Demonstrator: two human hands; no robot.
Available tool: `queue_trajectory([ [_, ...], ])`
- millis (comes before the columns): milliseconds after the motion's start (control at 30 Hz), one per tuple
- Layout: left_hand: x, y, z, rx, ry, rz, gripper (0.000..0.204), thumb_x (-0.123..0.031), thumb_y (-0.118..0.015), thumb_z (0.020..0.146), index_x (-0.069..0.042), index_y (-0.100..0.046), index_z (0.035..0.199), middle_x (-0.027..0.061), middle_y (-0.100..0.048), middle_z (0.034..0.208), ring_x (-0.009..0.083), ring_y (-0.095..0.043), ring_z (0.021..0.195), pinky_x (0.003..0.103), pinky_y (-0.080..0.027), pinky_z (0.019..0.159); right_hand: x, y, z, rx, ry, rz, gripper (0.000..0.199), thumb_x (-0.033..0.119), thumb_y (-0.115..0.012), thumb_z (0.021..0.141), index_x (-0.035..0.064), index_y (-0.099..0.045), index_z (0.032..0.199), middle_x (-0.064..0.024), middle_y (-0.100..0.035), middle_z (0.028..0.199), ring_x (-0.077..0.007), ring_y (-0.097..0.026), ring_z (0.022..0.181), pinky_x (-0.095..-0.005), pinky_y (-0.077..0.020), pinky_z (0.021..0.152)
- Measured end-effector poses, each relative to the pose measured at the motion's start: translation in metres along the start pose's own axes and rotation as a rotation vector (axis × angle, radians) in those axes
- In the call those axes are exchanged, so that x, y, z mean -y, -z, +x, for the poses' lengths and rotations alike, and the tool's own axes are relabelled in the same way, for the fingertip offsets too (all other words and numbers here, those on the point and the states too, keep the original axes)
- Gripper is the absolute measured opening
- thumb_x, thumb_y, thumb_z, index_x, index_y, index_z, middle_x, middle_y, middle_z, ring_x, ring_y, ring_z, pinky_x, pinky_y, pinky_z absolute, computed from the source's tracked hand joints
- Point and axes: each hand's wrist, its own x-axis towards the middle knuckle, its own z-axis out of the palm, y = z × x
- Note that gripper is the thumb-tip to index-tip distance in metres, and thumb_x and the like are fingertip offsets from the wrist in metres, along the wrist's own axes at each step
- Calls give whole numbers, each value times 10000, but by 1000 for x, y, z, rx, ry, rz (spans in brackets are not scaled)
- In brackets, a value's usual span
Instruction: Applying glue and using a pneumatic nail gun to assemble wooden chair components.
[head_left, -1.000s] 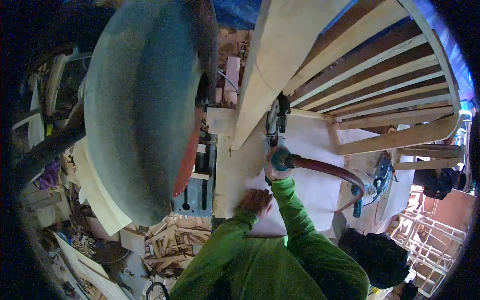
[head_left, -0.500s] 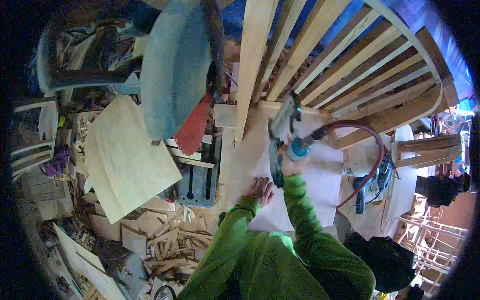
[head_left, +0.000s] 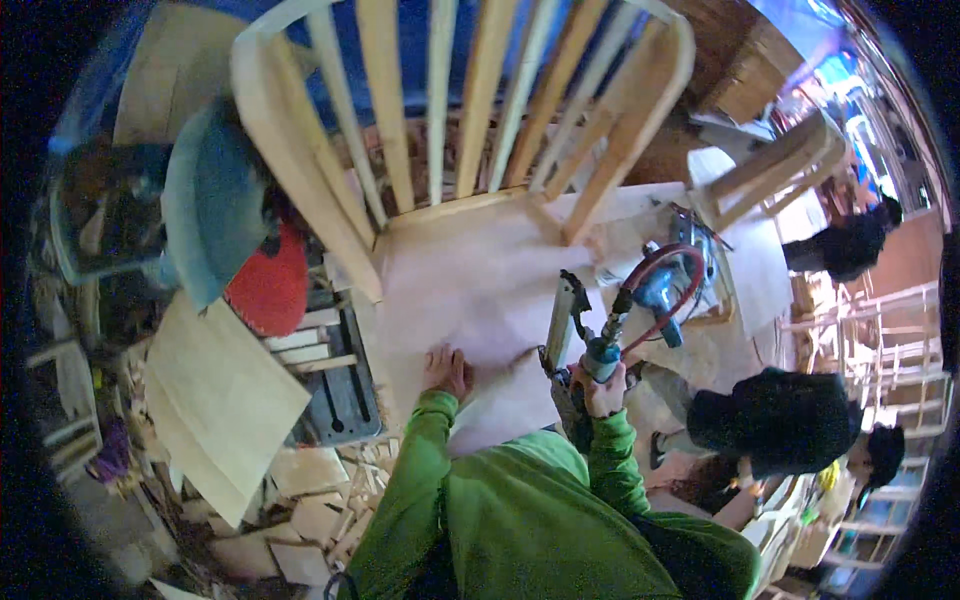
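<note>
My right hand (head_left: 605, 390) grips an air nail gun (head_left: 602, 357), its long magazine pointing away from me and a red hose (head_left: 690, 262) looping off to the right. The gun is above the right edge of a pale wooden panel (head_left: 440, 265). On the panel's near left part rests my left hand (head_left: 448, 372), palm down, fingers out, holding nothing. At the panel's far side stands a curved wooden frame with several upright slats (head_left: 470, 110).
A saw with a blue guard (head_left: 205, 205) and red disc (head_left: 275, 285) stands left, beside a plywood sheet (head_left: 220, 400). Wood offcuts (head_left: 310, 520) lie near left. A blue power tool (head_left: 660, 295) sits on the right. A person in dark clothes (head_left: 780, 420) bends at the right.
The nail gun has moved right and nearer to me, from over the panel's middle to its right edge. My left hand stays flat on the panel. The whole view has turned.
</note>
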Motion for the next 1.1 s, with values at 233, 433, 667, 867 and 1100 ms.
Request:
queue_trajectory([
  [233, -12, 6, 9, 39, -1, -42, 246, -216, -526, 710, -34, -527, 875, 172, -505, 925, 359, -475, 940, 477, -379, 804, -31, 52, -10, -62, -28, 155, 187, 1, -621, 719, 12, -512, 870, -70, -566, 686, -171, -566, 589, -301, -468, 529],
  [433, -10, 1, -7, 26, 65, -109, 294, -237, -518, 772, -14, -547, 963, 203, -523, 1015, 401, -460, 1049, 511, -361, 907, -31, 68, -19, -127, -31, 204, 75, -17, -590, 680, -18, -527, 720, -91, -577, 611, -175, -565, 500, -285, -457, 479],
  [667, -11, 6, 2, 41, 63, -75, 208, -235, -517, 782, -38, -529, 848, 190, -522, 979, 399, -474, 977, 519, -372, 869, -35, 80, -13, -61, -60, 251, 108, -3, -600, 672, -19, -514, 735, -101, -572, 607, -178, -561, 514, -276, -449, 497],
  [867, -10, -4, 4, -12, 83, 40, 206, -248, -533, 773, -42, -537, 780, 174, -534, 931, 383, -498, 922, 492, -412, 775, -43, 80, 3, -131, -70, 343, 105, 28, -587, 683, -16, -516, 747, -84, -534, 556, -190, -546, 497, -288, -442, 501],
  [1100, 14, -22, 63, 40, 193, -54, 206, -250, -546, 771, -47, -558, 744, 177, -566, 960, 353, -514, 928, 484, -408, 795, -70, 110, 9, -92, -57, 469, 162, 58, -569, 686, -31, -499, 801, -113, -518, 559, -215, -522, 469, -341, -455, 504],
])
